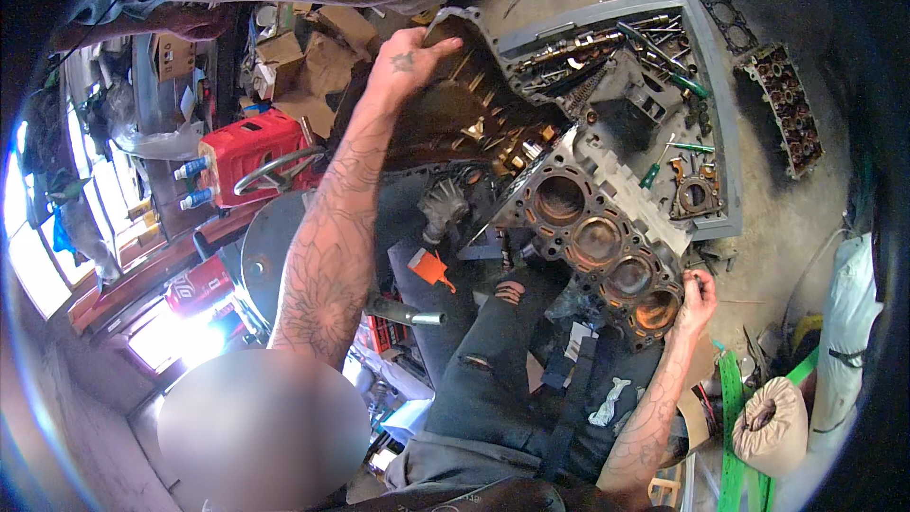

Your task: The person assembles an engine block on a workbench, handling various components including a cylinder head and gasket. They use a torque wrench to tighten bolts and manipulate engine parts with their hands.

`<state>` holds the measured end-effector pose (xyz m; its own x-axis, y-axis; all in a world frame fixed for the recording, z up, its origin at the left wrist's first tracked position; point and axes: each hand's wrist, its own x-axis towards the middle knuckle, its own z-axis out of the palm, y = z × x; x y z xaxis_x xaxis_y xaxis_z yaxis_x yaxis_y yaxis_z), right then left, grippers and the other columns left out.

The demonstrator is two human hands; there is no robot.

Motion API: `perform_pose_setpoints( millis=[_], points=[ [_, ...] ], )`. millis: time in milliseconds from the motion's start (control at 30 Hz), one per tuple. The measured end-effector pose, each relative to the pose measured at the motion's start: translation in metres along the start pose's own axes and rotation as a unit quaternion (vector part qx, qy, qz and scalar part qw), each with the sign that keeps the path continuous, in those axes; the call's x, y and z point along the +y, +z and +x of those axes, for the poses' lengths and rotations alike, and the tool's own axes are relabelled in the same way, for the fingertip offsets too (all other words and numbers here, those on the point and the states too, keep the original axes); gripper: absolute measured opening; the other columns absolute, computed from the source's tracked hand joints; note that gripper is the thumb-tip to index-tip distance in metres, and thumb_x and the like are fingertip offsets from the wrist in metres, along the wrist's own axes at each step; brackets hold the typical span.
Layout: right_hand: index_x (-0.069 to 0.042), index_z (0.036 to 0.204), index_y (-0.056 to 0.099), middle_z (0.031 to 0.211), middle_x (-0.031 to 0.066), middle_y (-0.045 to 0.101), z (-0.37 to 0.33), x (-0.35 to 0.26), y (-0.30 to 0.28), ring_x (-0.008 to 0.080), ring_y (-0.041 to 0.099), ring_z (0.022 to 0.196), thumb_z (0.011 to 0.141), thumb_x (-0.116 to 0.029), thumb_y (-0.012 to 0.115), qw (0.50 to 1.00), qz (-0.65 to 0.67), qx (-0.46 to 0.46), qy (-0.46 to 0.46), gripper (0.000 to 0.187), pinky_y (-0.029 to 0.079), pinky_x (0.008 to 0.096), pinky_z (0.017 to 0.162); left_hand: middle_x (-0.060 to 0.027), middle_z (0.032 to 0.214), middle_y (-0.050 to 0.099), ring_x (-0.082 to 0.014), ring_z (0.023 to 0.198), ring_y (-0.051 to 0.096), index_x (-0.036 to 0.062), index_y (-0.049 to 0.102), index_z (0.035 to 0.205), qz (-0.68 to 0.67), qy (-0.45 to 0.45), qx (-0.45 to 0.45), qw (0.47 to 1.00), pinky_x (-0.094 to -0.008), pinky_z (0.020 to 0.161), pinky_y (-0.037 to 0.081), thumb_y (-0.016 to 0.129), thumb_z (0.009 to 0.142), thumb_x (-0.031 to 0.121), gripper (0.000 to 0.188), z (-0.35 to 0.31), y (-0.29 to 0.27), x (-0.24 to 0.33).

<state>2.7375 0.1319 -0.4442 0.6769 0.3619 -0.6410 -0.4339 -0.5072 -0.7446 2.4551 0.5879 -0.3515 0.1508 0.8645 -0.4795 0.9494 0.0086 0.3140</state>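
Observation:
An engine block [614,264] with several round cylinder bores lies at an angle in front of my legs. Beyond its left end, a large oil-browned metal cover [417,118] is tilted up, and my left hand [412,59] grips its upper rim with the thumb stretched along it. Metal parts [531,147] show where the cover's lower side meets the block. At the block's right end, my right hand [698,300] is closed beside the corner. A small dark patch shows at its fingertips, too small to name. A grey glove [443,209] lies just below the cover.
A grey-rimmed tray [726,133] holds camshafts, tools and loose parts behind the block. A cylinder head [785,112] and a gasket [725,5] lie on the floor to the right. Left are a red machine [254,157] and cardboard boxes [322,62]. An orange scraper [431,268] rests near my leg.

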Motion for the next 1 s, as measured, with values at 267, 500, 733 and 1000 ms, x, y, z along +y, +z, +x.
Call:
perform_pose_setpoints(
  millis=[267, 500, 733, 1000],
  points=[
    [-0.007, 0.086, 0.061, 0.086, 0.0012, 0.062, 0.020, 0.014, -0.013, 0.0111, 0.054, 0.081, 0.080, -0.002, 0.062, 0.996, 0.074, -0.006, 0.055, 0.008, 0.042, 0.0249, 0.076, -0.0199, 0.092, 0.066, -0.0365, 0.093, 0.062, 0.0060, 0.068, 0.093, 0.091, 0.029, 0.076, 0.992, -0.0423, 0.081, 0.048, 0.067, 0.074, 0.054, 0.052, 0.002, 0.003, 0.063],
    [-0.006, 0.085, 0.060, 0.085, 0.0005, 0.060, 0.020, 0.017, -0.013, 0.0108, 0.054, 0.079, 0.081, -0.004, 0.063, 0.987, 0.126, 0.010, 0.095, 0.006, 0.042, 0.0250, 0.075, -0.0191, 0.093, 0.067, -0.0353, 0.093, 0.064, 0.0091, 0.068, 0.097, 0.111, 0.030, 0.061, 0.991, -0.0429, 0.081, 0.049, 0.067, 0.074, 0.056, 0.052, 0.007, 0.006, 0.099],
    [-0.007, 0.091, 0.058, 0.089, 0.0035, 0.062, 0.013, 0.033, -0.023, 0.0124, 0.057, 0.081, 0.083, -0.009, 0.063, 0.984, 0.155, -0.008, 0.086, 0.009, 0.045, 0.0256, 0.073, -0.0211, 0.083, 0.066, -0.0369, 0.084, 0.064, 0.0049, 0.067, 0.088, 0.092, 0.057, 0.072, 0.992, -0.0428, 0.074, 0.049, 0.065, 0.076, 0.055, 0.051, -0.020, 0.001, 0.094],
    [-0.006, 0.091, 0.060, 0.093, 0.0052, 0.063, 0.020, 0.037, -0.024, 0.0146, 0.057, 0.087, 0.084, -0.011, 0.062, 0.991, 0.125, -0.014, 0.052, 0.009, 0.044, 0.0276, 0.080, -0.0205, 0.081, 0.066, -0.0375, 0.081, 0.064, 0.0055, 0.066, 0.089, 0.173, 0.074, 0.142, 0.972, -0.0438, 0.074, 0.051, 0.061, 0.078, 0.057, 0.053, -0.030, 0.005, 0.096]
  ],
)
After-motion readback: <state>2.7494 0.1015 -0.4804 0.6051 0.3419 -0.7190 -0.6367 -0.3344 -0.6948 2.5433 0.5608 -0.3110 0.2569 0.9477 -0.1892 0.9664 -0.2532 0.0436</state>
